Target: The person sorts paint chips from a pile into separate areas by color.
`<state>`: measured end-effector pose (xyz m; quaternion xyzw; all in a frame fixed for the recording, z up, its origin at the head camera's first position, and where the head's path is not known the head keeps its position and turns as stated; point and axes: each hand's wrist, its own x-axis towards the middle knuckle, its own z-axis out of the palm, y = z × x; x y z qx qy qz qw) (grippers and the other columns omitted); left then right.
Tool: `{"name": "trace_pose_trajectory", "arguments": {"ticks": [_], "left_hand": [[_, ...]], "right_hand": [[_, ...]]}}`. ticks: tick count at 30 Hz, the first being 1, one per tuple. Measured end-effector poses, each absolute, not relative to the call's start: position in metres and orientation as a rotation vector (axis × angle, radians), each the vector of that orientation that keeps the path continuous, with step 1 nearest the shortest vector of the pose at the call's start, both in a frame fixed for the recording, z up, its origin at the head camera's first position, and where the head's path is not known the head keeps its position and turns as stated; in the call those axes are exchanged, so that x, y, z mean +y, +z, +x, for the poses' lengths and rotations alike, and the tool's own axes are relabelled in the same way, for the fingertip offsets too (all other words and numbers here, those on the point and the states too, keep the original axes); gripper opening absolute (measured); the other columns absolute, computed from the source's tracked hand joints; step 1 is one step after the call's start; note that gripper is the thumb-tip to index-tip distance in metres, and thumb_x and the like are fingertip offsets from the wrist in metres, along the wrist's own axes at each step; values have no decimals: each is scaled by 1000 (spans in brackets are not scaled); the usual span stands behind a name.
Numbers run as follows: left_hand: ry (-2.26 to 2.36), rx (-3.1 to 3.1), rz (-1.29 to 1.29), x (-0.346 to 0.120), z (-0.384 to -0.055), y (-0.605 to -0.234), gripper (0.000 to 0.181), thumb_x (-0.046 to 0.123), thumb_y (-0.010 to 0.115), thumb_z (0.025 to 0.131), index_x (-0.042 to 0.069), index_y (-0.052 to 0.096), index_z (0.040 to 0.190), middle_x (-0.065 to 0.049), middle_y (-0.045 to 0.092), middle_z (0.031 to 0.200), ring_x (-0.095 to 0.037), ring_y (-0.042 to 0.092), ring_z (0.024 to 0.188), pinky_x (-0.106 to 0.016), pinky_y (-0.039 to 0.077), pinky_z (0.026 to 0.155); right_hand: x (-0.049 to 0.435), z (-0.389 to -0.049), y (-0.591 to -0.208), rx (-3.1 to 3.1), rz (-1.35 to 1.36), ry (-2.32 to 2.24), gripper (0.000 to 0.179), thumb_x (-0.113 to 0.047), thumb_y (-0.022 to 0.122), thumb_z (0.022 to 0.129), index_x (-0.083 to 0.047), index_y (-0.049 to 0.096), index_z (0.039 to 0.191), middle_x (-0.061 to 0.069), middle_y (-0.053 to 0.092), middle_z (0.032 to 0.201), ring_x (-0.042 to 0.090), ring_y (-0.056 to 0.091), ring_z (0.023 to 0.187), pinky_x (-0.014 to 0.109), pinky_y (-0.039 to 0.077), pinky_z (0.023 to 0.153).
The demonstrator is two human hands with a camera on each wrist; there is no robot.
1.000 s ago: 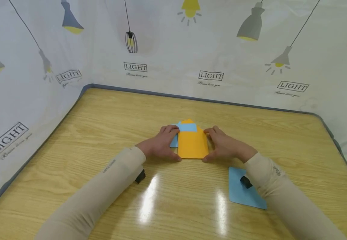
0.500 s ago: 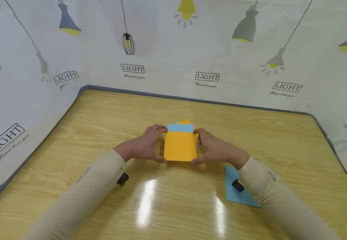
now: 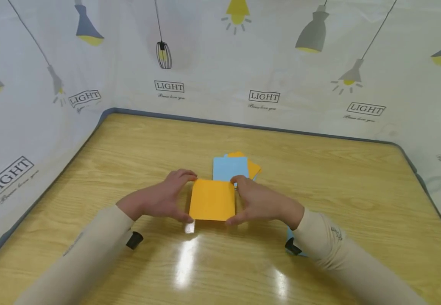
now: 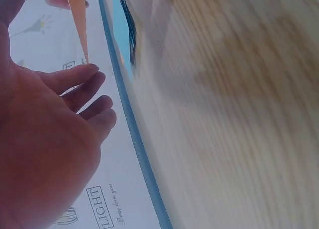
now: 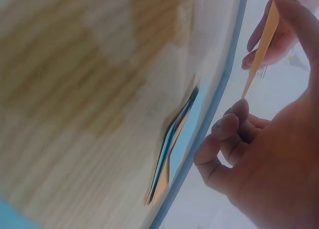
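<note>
An orange square card [image 3: 213,200] is held level between both hands, raised above the wooden table. My left hand [image 3: 163,197] grips its left edge, thumb at the near corner and fingers at the far one. Its right edge is held the same way by my right hand [image 3: 260,201]. Both wrist views show the orange card [image 4: 78,20] edge-on, clear of the table. Just behind it lies a loose pile of blue and orange cards, with a blue card [image 3: 230,167] on top. In the right wrist view the pile [image 5: 184,139] looks uneven and slightly fanned.
Another blue card [image 3: 289,233] lies on the table [image 3: 148,140] at the right, mostly hidden under my right wrist. A white sheet printed with lamps [image 3: 213,63] encloses the back and sides of the table. Black camera mounts [image 3: 134,240] sit under the wrists.
Both hands have drawn the orange card off the pile, first leftward, then toward me. The blue card beneath it now shows. The pile stays in place.
</note>
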<state>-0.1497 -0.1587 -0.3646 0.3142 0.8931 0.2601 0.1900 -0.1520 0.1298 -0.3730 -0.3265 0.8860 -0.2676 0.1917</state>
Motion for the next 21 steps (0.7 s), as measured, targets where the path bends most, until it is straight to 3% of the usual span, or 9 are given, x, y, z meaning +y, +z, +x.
{"name": "trace_pose_trajectory", "arguments": {"ticks": [7,15,21], "left_hand": [[712,2478,858,-173,-141,-365,102,41,86,72,-3,33,146,-17,23,153,-36,22,138,-52,31,106],[687,2462,854,-183,-139,-373,100,39,86,70,-4,35,145,-19,25,151,-37,25,137,-54,31,106],[667,2453,826,-189,-138,-381,97,37,87,70,-3,38,144,-20,21,153,-41,20,138,-57,30,105]], "right_hand": [[115,-144,-379,2516,-974,-648,107,-57,80,73,9,31,142,21,45,134,27,51,111,40,42,97],[100,-138,-385,2534,-1041,-544,103,-60,77,73,11,37,136,20,49,123,25,52,102,39,45,91],[91,-134,-394,2609,-1024,-469,96,-64,77,71,5,43,128,12,51,114,21,50,99,37,46,86]]}}
